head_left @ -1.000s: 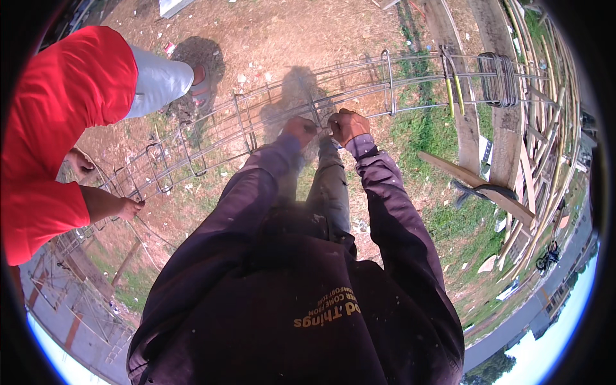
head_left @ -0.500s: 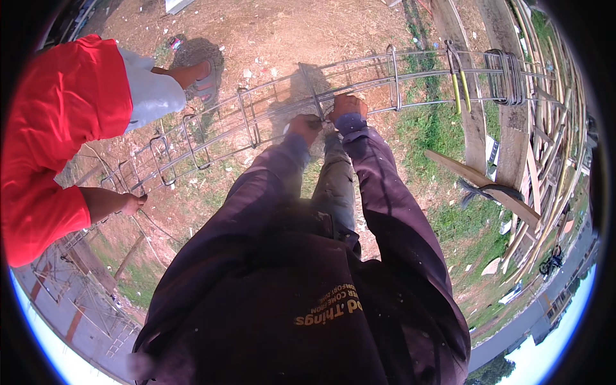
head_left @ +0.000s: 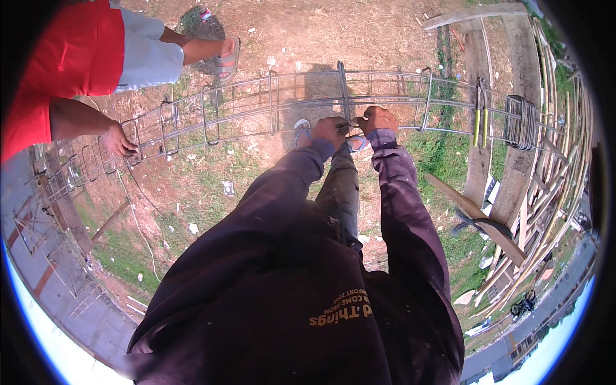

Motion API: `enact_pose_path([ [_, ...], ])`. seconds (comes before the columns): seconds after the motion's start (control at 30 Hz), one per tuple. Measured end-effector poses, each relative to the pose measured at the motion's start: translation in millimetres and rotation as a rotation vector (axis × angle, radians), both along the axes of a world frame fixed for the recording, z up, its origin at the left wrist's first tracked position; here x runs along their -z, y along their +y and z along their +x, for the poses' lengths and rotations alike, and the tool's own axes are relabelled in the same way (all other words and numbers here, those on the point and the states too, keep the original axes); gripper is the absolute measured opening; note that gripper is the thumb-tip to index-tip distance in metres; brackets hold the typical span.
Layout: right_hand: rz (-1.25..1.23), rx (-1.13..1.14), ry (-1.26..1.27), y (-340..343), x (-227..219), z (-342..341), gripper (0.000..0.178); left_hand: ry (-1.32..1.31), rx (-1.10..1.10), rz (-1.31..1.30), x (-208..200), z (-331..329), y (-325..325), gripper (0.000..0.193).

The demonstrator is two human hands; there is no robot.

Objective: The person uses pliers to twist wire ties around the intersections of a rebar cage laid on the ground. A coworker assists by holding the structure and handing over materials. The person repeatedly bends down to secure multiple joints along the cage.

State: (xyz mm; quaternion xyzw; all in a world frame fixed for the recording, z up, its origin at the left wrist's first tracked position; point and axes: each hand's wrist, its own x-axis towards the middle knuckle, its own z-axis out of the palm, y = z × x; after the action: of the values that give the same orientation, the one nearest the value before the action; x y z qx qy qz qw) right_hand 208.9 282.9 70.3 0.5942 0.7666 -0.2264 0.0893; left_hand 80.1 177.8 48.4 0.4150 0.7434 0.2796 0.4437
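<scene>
A long cage of steel reinforcing bars (head_left: 295, 104) runs across in front of me. Its rectangular stirrups (head_left: 273, 101) are spaced along it. At the near corner of one upright stirrup (head_left: 344, 90), my left hand (head_left: 330, 131) is closed on the left side. My right hand (head_left: 377, 120) pinches just right of that same corner, its thumb and fingers together. Whatever lies between my fingers is too small and hidden to make out. Pincers with yellow-green handles (head_left: 480, 119) hang over the cage farther right.
A co-worker in a red shirt (head_left: 70, 58) stands at the left, one hand (head_left: 120, 142) on the cage. Beyond the pincers, a bundle of stirrups (head_left: 520, 122) hangs beside wooden planks (head_left: 476, 70). Bamboo poles (head_left: 558, 179) pile up at the far right. A loose board (head_left: 471, 208) juts toward me.
The view has shifted, so the cage and my hands sit lower and farther right. My hands stay at the same stirrup, slightly farther apart. The co-worker's hand now rests on the cage.
</scene>
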Motion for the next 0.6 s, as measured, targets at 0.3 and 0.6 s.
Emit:
enact_pose_path([
  [0.3,-0.15,0.046,-0.268,23.7,4.0,-14.4,0.055,-0.129,0.003,0.007,19.4,0.2,-3.4,0.026],
  [0.6,0.322,-0.132,0.361,-71.2,-22.3,40.0,0.023,-0.078,0.198,-0.064,19.8,-8.5,12.5,0.031],
])
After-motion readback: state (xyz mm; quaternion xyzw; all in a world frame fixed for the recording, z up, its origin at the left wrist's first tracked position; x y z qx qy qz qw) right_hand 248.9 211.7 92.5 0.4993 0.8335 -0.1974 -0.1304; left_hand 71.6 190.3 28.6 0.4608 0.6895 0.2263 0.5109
